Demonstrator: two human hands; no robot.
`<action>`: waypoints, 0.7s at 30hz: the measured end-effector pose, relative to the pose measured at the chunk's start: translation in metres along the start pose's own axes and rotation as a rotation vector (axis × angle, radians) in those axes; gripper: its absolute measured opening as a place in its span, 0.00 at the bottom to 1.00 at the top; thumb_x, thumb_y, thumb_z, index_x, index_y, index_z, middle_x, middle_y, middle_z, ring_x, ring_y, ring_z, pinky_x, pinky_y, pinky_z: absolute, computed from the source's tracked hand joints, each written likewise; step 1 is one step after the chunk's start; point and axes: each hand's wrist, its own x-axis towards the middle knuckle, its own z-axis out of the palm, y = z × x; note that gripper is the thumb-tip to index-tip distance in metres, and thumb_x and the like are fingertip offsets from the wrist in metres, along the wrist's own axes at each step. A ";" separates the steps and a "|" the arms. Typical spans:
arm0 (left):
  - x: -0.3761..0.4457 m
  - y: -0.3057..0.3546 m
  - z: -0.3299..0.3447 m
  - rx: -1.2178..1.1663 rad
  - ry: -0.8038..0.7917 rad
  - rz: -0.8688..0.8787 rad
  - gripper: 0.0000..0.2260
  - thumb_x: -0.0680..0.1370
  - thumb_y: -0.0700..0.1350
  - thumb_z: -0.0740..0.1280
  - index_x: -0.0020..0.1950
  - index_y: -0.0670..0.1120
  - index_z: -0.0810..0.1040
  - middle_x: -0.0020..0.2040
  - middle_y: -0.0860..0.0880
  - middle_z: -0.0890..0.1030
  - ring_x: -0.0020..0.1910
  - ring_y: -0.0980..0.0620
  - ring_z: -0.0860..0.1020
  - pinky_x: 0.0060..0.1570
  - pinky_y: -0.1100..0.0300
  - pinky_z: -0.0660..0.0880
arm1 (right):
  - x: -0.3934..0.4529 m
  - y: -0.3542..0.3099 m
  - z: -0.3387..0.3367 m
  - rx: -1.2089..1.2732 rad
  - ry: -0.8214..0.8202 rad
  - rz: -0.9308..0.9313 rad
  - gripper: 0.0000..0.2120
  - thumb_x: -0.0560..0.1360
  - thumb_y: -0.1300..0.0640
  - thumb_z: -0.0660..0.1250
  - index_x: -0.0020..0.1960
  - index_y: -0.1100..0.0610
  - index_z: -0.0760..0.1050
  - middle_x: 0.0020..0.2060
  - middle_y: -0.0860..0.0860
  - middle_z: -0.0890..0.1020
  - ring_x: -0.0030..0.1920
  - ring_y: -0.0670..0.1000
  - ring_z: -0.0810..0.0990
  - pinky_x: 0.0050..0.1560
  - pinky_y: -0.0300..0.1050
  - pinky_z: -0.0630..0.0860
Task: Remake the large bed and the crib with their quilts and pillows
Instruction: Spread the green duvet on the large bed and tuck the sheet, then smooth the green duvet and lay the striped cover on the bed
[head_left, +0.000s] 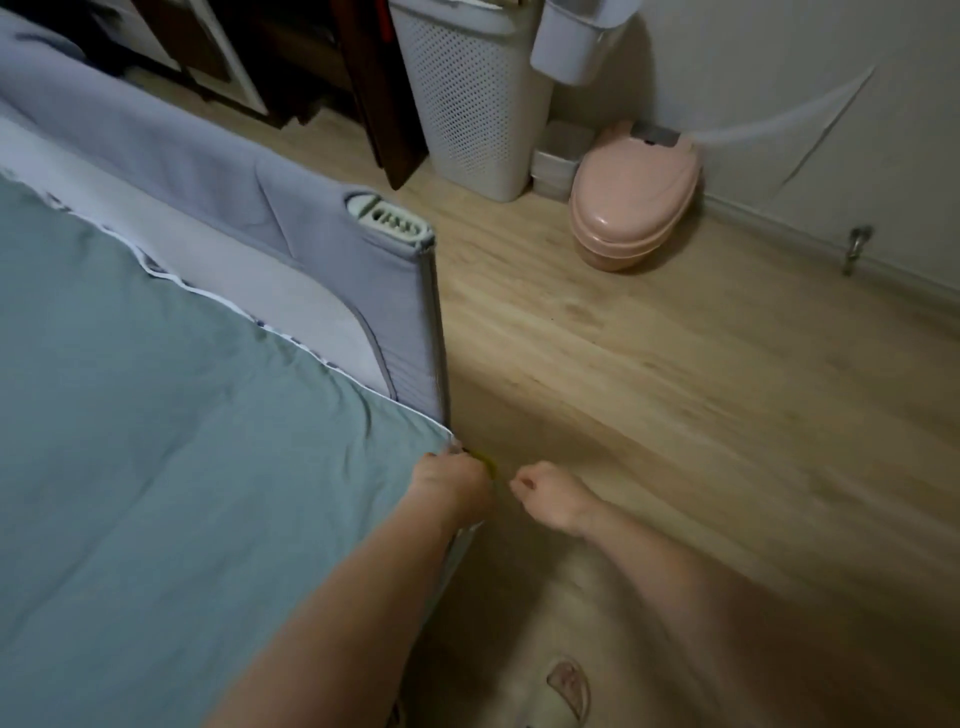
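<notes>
Gripping the corner of the green quilt (171, 441) with our left hand (453, 480), we hold it at the corner of the bed, right where the grey padded rail (208, 171) ends. Our right hand (549, 493) hangs just beside it over the wooden floor (649, 374), fingers curled and, as far as we can see, holding nothing.

The quilt looks soft, limp and fairly light, so we judge it will fold and slide wherever we pull; its creases suggest it drapes, not springs. The piped white edge and the corners seem the best places to take hold, one corner per hand, so the cloth spreads flat instead of bunching.

Counting what shows: one quilt, one bed rail, two hands, no pillow in view. On the floor beyond stand one white perforated hamper (467, 98) and one pink lidded bin (631, 192); our one slippered foot (569, 686) shows at the bottom.
</notes>
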 end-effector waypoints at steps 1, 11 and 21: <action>-0.010 0.015 -0.021 -0.036 -0.029 0.012 0.18 0.80 0.52 0.59 0.66 0.46 0.73 0.68 0.43 0.73 0.67 0.43 0.71 0.63 0.51 0.69 | -0.013 0.005 -0.032 -0.044 -0.002 0.022 0.12 0.81 0.54 0.57 0.43 0.56 0.75 0.46 0.56 0.80 0.48 0.55 0.78 0.44 0.42 0.69; -0.064 0.050 -0.230 -0.114 0.176 0.148 0.22 0.81 0.55 0.57 0.71 0.44 0.69 0.68 0.45 0.73 0.65 0.44 0.72 0.62 0.51 0.70 | -0.100 -0.035 -0.297 -0.155 0.175 0.051 0.12 0.77 0.60 0.59 0.49 0.65 0.78 0.48 0.61 0.82 0.50 0.60 0.81 0.49 0.49 0.75; -0.007 -0.039 -0.467 -0.200 0.331 0.027 0.22 0.82 0.52 0.57 0.72 0.42 0.66 0.71 0.43 0.68 0.69 0.44 0.68 0.66 0.52 0.66 | -0.017 -0.162 -0.494 -0.362 0.224 -0.149 0.10 0.76 0.61 0.61 0.50 0.62 0.80 0.48 0.58 0.83 0.50 0.56 0.80 0.49 0.43 0.72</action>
